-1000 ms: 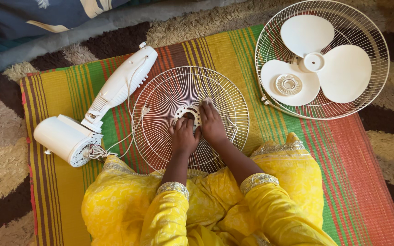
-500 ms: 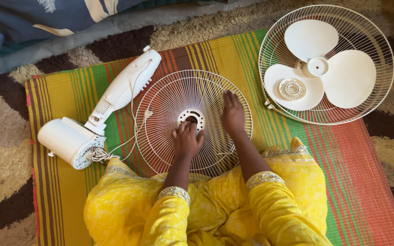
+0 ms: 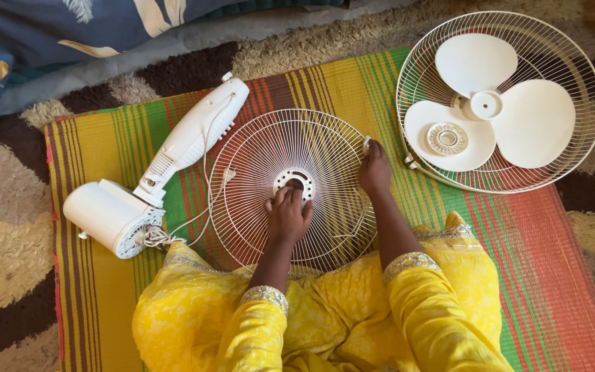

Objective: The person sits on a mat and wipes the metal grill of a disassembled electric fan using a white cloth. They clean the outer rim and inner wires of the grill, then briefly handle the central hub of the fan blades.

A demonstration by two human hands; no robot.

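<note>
Yellow sleeves nearest the cam. Wire fan guard (image 3: pixel 256 172) lies flat on the striped mat (image 3: pixel 518 227), just in front of the knees. Left hand (image 3: pixel 288 215) rests on guard's centre ring, fingers curled loosely, gripping nothing. Right hand (image 3: pixel 374 169) at guard's right rim, fingers pinched on a small white clip (image 3: pixel 366 144). Left of guard: white motor housing (image 3: pixel 108 217) w/ stem. Beyond guard's right: second guard (image 3: pixel 587 76) holding fan blade (image 3: pixel 497 103).

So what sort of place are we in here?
Probably a home floor, likely a bedroom or living room: a striped woven mat laid over a shaggy patterned rug, and blue floral bedding along the top edge.
</note>
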